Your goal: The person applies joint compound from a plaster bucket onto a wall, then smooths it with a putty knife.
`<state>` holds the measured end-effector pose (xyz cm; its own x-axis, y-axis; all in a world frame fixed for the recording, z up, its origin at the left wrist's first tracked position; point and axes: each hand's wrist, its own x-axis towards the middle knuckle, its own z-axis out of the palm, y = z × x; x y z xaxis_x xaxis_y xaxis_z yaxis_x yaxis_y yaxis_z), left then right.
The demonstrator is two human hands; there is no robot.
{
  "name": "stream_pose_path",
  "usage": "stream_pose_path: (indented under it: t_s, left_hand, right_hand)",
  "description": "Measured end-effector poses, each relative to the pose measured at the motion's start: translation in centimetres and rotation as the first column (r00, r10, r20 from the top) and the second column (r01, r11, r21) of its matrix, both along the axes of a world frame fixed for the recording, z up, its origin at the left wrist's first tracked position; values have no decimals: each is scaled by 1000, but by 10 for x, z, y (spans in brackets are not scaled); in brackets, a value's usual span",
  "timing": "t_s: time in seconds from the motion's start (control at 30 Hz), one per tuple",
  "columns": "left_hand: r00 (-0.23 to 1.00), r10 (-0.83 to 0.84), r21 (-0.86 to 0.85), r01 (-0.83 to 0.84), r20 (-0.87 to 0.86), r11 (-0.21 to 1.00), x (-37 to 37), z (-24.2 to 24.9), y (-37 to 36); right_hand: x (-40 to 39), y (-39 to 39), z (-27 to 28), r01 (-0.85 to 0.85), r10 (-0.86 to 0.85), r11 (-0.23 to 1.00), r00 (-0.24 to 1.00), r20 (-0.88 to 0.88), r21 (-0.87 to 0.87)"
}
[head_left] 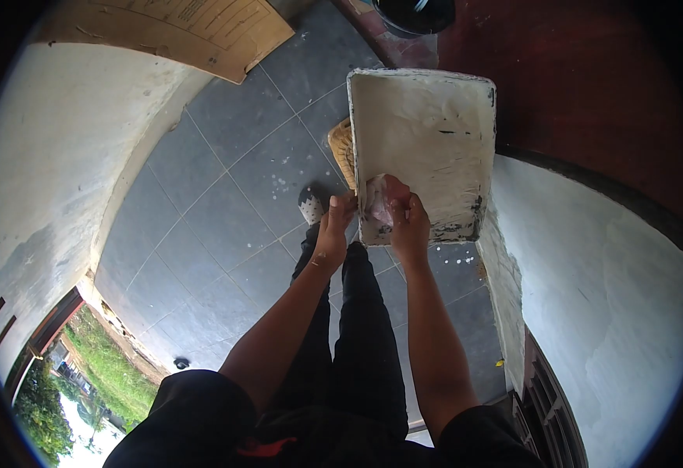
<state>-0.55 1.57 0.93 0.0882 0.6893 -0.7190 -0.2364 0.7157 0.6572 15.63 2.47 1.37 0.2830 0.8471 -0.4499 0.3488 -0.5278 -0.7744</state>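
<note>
A rectangular paint tray (427,117), coated in off-white paint with dark chipped edges, is in front of me. My left hand (335,228) is at its near left edge, the fingers closed around the rim and partly hidden. Inside the tray's near left corner, my right hand (410,226) pinches a crumpled pink and whitish rag (380,199) smeared with paint. The rag touches the left inner wall of the tray. Its exact material is hard to make out.
A woven brown mat or basket (342,148) shows beside the tray's left edge. A dark bucket (413,14) stands at the top on a red ledge (583,86). Cardboard (177,31) leans at upper left. Grey floor tiles (224,195) carry white paint spots.
</note>
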Motion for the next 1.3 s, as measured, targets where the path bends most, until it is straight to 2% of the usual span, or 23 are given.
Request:
stream_pose_path:
  t_s: [0.07, 0.13, 0.17, 0.23, 0.27, 0.33, 0.37, 0.43, 0.57, 0.63, 0.67, 0.73, 0.8, 0.87, 0.9, 1.07, 1.13, 1.17, 1.2, 1.27, 1.3]
  left_hand:
    - [1000, 10, 6, -10, 9, 1000, 0, 0, 0]
    - [1000, 22, 11, -22, 17, 1000, -1, -1, 0]
    - [1000, -6, 8, 6, 3, 1000, -2, -1, 1]
    - [999, -34, 8, 34, -12, 999, -4, -6, 0]
    - [999, -44, 11, 44, -1, 999, -6, -8, 1]
    - [998, -55, 13, 55, 10, 998, -9, -11, -1]
    - [998, -64, 12, 64, 10, 998, -10, -13, 0]
    - [997, -73, 18, 72, 14, 997, -11, -9, 4]
    - [993, -94, 26, 96, -76, 995, -19, 2, 8]
    - [991, -84, 52, 90, -108, 995, -24, 5, 7]
    - [990, -86, 65, 94, -108, 994, -27, 8, 5]
    - [986, -93, 65, 103, -140, 993, -31, 19, 2]
    - [981, -97, 84, 112, -167, 990, -33, 31, -1]
    - [978, -95, 101, 115, -186, 988, -36, 43, -6]
    - [979, -96, 118, 118, -180, 986, -38, 42, -11]
    - [988, -38, 178, 65, -149, 982, -30, 96, -17]
    - [992, -26, 211, 53, -126, 976, -25, 119, -17]
    - [993, -16, 216, 41, -117, 975, -22, 132, -16]
    - [994, -6, 221, 30, -107, 975, -19, 144, -13]
    - [997, -20, 260, 40, -81, 965, -16, 164, -10]
    - [997, -11, 331, 35, -74, 943, -12, 171, -4]
  right_hand:
    - [7, 4, -4, -13, 12, 1000, 1000, -21, -28]
    - [19, 4, -18, -40, 24, 996, 980, -199, -77]
    - [25, 3, -24, -41, 25, 996, 979, -200, -76]
    - [35, 4, -32, -11, -42, 995, 869, -493, -103]
    - [40, 3, -35, -12, -40, 995, 868, -494, -101]
    - [43, 4, -30, 50, -201, 972, 677, -708, -228]
    - [45, 3, -26, 50, -200, 973, 676, -709, -226]
    - [50, 4, -7, 100, -313, 943, 589, -745, -317]
    - [66, -6, 15, 93, -312, 945, 540, -782, -312]
    - [74, -17, 16, 30, -245, 965, 463, -852, -262]
    - [75, -22, 17, 34, -236, 968, 463, -854, -249]
    - [75, -31, 24, 129, -195, 979, 372, -907, -158]
    - [74, -37, 34, 169, -201, 975, 378, -904, -145]
    - [73, -39, 45, 254, -226, 954, 249, -942, -161]
    - [73, -39, 54, 242, -228, 957, 283, -932, -161]
    - [68, -31, 112, 260, -170, 960, 252, -953, -103]
    - [66, -31, 143, 316, -293, 920, 164, -942, -231]
    - [67, -31, 153, 317, -258, 925, 120, -959, -209]
    - [69, -28, 170, 330, -232, 927, 130, -964, -179]
    - [68, -25, 213, 407, -242, 891, 56, -969, -199]
    - [69, -20, 238, 442, -221, 883, 97, -970, -158]
